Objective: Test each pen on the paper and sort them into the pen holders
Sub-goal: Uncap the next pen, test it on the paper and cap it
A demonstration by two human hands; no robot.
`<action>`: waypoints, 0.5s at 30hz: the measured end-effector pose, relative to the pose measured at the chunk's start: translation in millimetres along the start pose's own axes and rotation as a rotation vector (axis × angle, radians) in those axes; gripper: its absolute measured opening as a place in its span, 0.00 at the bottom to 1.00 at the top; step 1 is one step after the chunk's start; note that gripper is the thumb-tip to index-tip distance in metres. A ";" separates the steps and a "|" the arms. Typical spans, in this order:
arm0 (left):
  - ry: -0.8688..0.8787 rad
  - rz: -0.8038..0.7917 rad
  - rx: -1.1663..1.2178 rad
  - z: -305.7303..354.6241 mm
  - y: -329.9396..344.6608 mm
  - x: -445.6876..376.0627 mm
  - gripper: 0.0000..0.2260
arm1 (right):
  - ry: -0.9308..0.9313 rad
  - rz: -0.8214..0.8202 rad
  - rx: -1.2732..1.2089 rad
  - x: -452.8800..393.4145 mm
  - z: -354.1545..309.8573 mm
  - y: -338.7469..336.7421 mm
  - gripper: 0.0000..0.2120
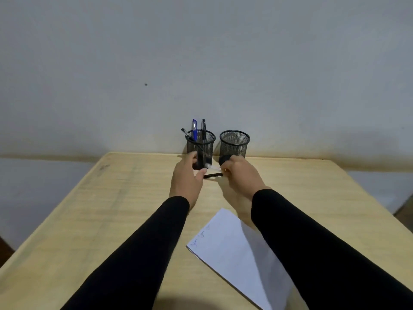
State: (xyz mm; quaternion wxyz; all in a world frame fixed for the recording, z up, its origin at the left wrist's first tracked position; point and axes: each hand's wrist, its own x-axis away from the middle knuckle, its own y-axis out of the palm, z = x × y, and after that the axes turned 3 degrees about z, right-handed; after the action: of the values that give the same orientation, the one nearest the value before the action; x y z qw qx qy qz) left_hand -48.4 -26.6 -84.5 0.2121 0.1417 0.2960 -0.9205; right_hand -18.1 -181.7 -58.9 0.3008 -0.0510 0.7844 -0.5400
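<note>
Two black mesh pen holders stand at the table's far edge. The left holder (201, 143) has three pens in it, one of them blue. Nothing shows in the right holder (234, 143). My left hand (186, 177) and my right hand (240, 175) meet just in front of the holders. A short black pen (213, 175) runs between them, its right end inside my closed right fingers. A pale pen (212, 167) lies just above it, its left end at my left fingertips. The white paper (232, 249), with blue scribbles near its top left edge, lies nearer to me under my right forearm.
The light wooden table (111, 209) ends at a grey wall right behind the holders. Its left and right edges drop to the floor. My black sleeves cover both forearms.
</note>
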 end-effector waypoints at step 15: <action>-0.343 -0.190 0.771 33.7 -35.5 25.7 0.10 | 0.460 0.144 -1.373 40.2 -57.7 -33.2 0.06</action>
State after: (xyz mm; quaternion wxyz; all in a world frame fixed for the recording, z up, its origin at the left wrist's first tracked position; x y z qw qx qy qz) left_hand -92.1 -28.7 -50.8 0.1042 0.0277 -0.0974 -0.9894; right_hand -89.3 -164.6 -33.0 0.0630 -0.0617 0.9913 0.0980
